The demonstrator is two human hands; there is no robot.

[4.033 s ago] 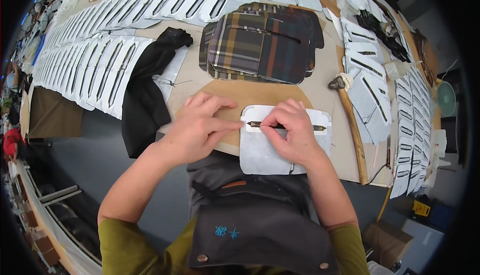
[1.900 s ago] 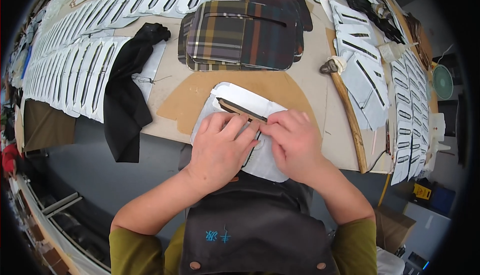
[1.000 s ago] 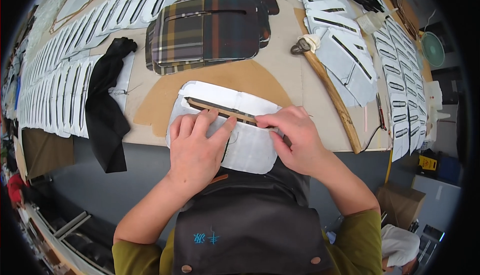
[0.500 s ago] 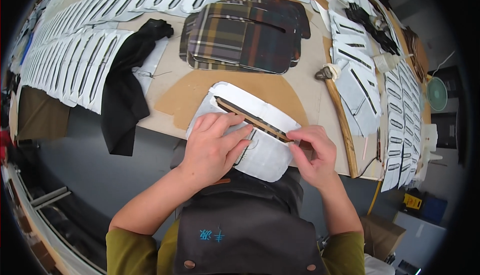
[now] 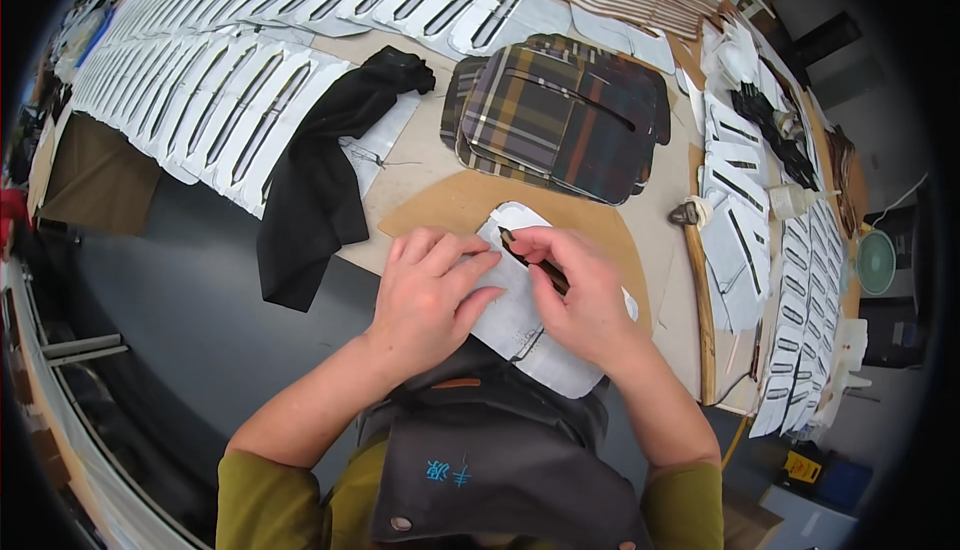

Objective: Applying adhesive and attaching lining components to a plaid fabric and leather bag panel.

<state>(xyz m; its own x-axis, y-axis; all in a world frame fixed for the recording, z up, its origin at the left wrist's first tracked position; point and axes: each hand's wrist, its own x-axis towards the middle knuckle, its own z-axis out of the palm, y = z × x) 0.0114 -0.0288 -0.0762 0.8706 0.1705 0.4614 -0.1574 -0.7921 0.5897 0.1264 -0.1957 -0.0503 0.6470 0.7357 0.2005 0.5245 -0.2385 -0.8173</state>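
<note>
A pale, white-backed fabric panel (image 5: 515, 320) with a long dark slot (image 5: 552, 275) rests at the table's front edge, its near end over my lap. The slot shows brown strips, partly hidden by my right hand. My right hand (image 5: 585, 295) lies over the panel; its index fingertip touches the slot's far left end, and the thumb is apart from it, nearer me. My left hand (image 5: 425, 290) is at the panel's left edge, fingers bent, with a gap between thumb and index finger and nothing visible in it.
A tan rounded board (image 5: 450, 205) lies beneath the panel. Beyond it is a stack of plaid slotted panels (image 5: 550, 120). Black cloth (image 5: 320, 170) hangs over the edge at left, beside rows of white slotted pieces (image 5: 210, 100). A wooden-handled hammer (image 5: 700, 300) and more pieces (image 5: 800, 290) lie at right.
My right hand has moved from the slot's right end to its far left end. My left hand has come off the slot's near edge toward the panel's left edge. The view has shifted.
</note>
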